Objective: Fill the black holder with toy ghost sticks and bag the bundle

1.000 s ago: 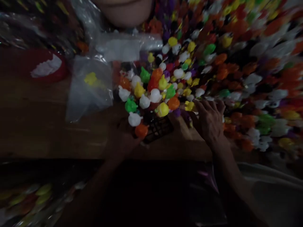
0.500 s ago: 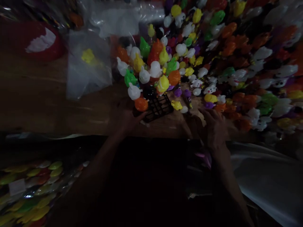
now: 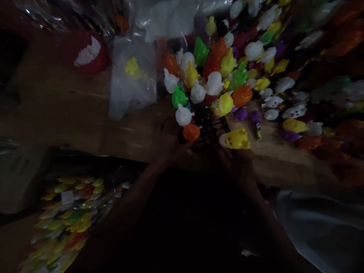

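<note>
A black grid rack [image 3: 223,124] lies on the wooden table, with small glossy plastic toy heads in several colours standing in it. My left hand [image 3: 170,148] is closed at the rack's near left edge, thumb beside an orange toy head [image 3: 191,132]; deep shadow hides most of its fingers. In my right hand [image 3: 240,161] is a yellow plastic toy figure [image 3: 238,139] with a white end pointing left. It sits over the rack's near right corner. A white toy head [image 3: 183,115] and a yellow one [image 3: 224,104] stand in the rack.
Loose toy heads heap up on the right, with a purple one on a patterned stick [image 3: 256,123] nearby. A clear plastic bag [image 3: 133,93] and a red container [image 3: 99,62] are to the left. Below the table edge lies a bag of colourful pieces [image 3: 74,216].
My right hand has moved left from the loose toys to the rack and now holds the yellow toy figure. My left hand stays at the rack. The view has shifted left.
</note>
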`<state>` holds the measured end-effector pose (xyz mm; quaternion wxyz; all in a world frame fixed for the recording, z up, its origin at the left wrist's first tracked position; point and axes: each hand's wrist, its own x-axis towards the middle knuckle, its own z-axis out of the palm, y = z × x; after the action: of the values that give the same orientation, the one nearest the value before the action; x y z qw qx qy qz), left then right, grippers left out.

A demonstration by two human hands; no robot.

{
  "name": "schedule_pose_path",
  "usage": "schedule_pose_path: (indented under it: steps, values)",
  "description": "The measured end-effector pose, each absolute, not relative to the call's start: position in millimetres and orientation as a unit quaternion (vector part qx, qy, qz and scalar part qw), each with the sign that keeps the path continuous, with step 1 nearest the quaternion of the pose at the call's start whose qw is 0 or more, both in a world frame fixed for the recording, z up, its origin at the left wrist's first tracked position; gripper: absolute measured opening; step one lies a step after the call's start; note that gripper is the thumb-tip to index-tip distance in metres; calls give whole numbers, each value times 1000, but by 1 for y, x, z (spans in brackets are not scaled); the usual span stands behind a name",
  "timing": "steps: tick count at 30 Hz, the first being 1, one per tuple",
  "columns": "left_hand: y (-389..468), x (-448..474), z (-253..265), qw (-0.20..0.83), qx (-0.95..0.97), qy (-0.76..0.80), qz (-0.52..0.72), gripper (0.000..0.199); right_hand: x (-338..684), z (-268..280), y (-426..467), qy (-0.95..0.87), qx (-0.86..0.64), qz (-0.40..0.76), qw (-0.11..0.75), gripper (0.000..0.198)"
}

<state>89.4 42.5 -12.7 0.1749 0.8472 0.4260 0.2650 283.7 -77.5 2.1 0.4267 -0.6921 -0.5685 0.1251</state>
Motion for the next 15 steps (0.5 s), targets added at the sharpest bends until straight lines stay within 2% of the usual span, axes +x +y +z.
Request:
schedule_pose_path:
  steps: [7,11,15]
  values:
    - [43,91,-5,177,847,435,248,47,265,0,-44,-497,-677,166,516,21]
    - [43,93,-2,188,840,450,238,39,264,6,-41,-480,-695,196,498,25]
    - [43,95,-2,193,839,453,232,33,264,8,-41,-494,-704,179,478,25]
